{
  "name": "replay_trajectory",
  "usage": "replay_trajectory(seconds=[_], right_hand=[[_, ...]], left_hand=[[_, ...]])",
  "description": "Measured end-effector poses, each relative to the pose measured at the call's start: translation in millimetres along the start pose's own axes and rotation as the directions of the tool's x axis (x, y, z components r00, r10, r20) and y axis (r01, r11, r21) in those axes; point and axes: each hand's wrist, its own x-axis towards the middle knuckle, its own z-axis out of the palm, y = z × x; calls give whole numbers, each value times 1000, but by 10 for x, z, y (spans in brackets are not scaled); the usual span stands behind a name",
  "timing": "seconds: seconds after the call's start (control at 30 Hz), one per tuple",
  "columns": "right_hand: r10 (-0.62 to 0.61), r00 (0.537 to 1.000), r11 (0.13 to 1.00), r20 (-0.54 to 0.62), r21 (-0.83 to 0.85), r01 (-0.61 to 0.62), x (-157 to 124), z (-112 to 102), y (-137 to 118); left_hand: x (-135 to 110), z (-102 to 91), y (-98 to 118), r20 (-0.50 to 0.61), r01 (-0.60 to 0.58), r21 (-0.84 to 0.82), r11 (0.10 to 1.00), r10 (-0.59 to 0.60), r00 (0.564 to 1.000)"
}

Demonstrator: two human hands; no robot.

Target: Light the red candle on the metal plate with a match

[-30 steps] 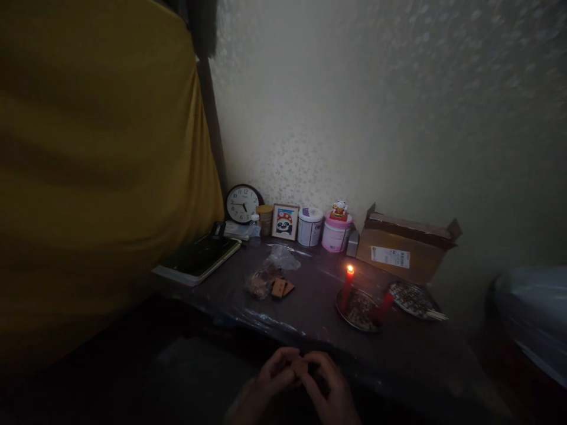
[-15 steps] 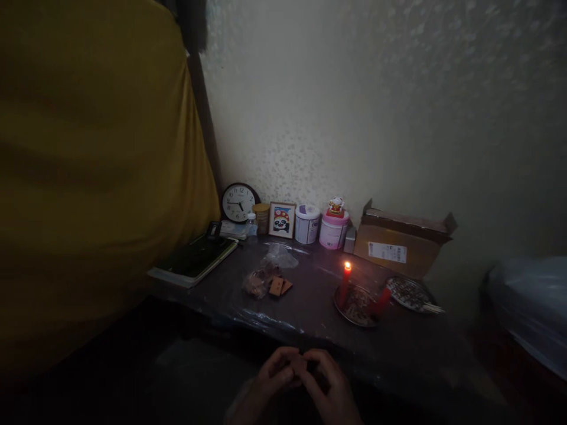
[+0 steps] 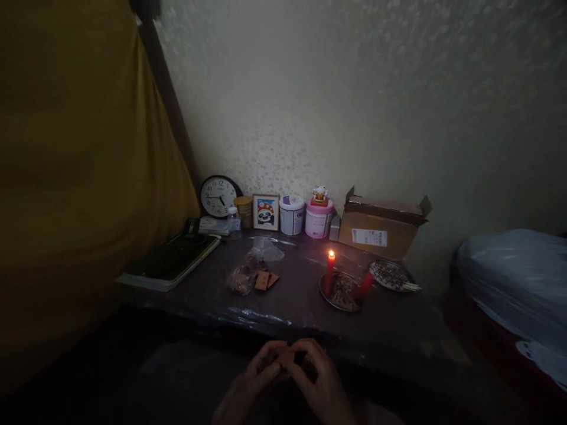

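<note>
Dark tabletop (image 3: 381, 319), brown piece (image 3: 287, 358) between both hands (image 3: 261, 372) (image 3: 316, 372)

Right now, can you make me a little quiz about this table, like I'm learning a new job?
1. True or false: the left hand and right hand hold a small brown piece between them.
2. Which is nearer the cardboard box: the pink tin or the round clock?
3. What colour is the candle with the flame?

Key: 1. True. 2. The pink tin. 3. Red.
</note>
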Motion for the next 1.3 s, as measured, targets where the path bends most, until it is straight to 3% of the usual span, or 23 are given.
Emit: replay_trajectory(seconds=[0.33,0.97,1.13,1.3], right_hand=[[11,1000,1000,16,-1,-11,22,-13,16],[-1,1000,1000,-9,-29,0,23,11,71],[23,1000,999,17,-29,-23,22,4,38],[-7,999,1000,-41,5,7,25,3,76]], left_hand=[[-32,101,103,19,-4,11,1000,4,1000],[5,46,24,-32,-16,3,1000,16,999],[-32,101,105,-3,-32,18,999,32,999],[-18,54,102,2,-25,-57,998,25,1000]])
